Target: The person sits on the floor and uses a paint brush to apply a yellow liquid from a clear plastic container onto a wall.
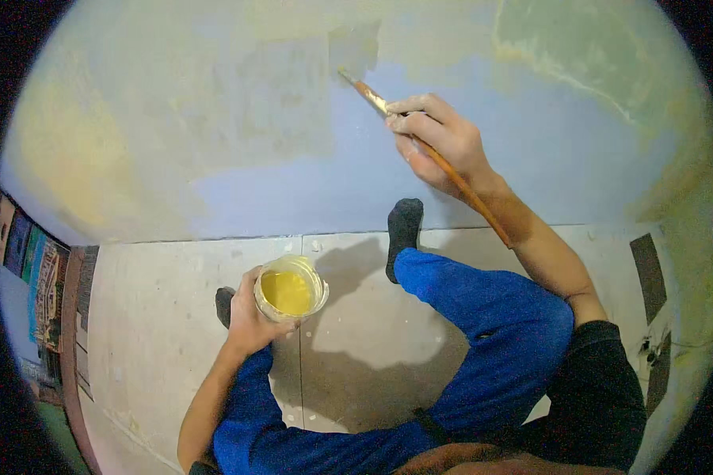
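Note:
My right hand (442,139) holds a long-handled paintbrush (463,187) near its metal ferrule, the orange-brown handle running back over the wrist. The bristle tip points up and left at the painted wall (261,196), by the edge of a greyish-green patch; whether it touches cannot be told. Around that patch the wall shows blue, yellow and green areas. Low on the left, my left hand (252,320) is wrapped around a paint-smeared, translucent plastic container (321,300) with yellow paint (286,294) in it. Pale paint marks the fingers of my right hand.
Pale floor panels (154,320) with a seam between them meet the wall's lower edge. My legs in blue trousers (511,326) and feet in dark socks (405,225) are close to the wall. A multicoloured picture or panel (41,285) stands at the left; dark strips (647,279) lie at the right.

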Demonstrator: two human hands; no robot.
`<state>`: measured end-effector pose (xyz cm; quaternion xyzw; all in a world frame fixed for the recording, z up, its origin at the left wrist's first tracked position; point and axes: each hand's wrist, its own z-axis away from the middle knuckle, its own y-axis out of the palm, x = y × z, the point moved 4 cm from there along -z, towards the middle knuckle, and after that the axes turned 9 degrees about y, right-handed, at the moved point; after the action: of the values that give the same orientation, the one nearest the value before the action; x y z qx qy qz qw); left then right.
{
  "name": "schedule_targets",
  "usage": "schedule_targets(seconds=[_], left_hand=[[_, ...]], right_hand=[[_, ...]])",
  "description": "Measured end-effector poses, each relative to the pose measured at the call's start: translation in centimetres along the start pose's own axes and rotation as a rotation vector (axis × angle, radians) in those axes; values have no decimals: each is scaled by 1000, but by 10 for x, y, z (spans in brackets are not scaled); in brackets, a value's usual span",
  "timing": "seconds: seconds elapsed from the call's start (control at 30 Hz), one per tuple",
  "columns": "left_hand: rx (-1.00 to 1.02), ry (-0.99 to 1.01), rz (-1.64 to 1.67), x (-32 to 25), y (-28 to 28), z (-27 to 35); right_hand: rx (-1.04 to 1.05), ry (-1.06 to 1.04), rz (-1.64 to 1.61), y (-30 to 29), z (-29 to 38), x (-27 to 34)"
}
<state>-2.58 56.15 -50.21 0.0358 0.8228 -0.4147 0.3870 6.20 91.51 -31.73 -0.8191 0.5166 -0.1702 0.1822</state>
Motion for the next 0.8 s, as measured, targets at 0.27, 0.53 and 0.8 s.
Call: schedule_targets(seconds=[0.27,0.53,0.8], left_hand=[[0,37,-6,-4,-1,-3],[16,30,17,-1,0,-3],[23,-19,113,0,0,-4]], right_hand=[[97,13,-71,4,-1,-1],[116,27,-40,8,3,-5],[100,50,-58,7,-6,-6]])
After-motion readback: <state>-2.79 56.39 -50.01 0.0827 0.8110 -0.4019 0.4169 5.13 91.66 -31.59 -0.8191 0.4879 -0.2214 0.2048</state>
